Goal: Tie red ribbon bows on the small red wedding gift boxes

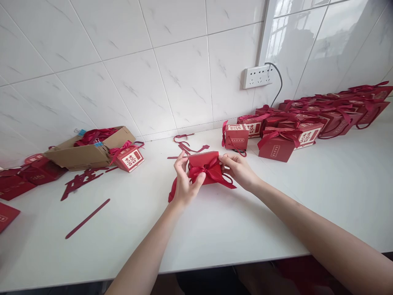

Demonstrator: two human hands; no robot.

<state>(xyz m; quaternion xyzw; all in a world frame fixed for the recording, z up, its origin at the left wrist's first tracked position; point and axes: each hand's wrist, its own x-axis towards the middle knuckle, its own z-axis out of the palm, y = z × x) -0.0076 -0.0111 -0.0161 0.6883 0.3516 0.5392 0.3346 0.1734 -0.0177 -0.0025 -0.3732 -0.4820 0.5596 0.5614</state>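
Note:
A small red box (202, 158) with a red ribbon bow (209, 169) on it is held between my two hands above the white table. My left hand (186, 180) grips the box's left side, thumb on the bow's knot and fingers reaching up along the edge. My right hand (236, 167) pinches at the box's upper right corner, beside the bow's right loop. A twisted red cord (227, 179) shows below the right fingers, and ribbon tails hang at both sides. The right fingertips are partly hidden.
Finished-looking red boxes (278, 145) with bows line the wall at right. At left are a cardboard box (81, 157) of ribbon, a small bowed box (130, 159), more red boxes (43, 171) and dark red strips (87, 218). A power strip (258, 77) is on the wall.

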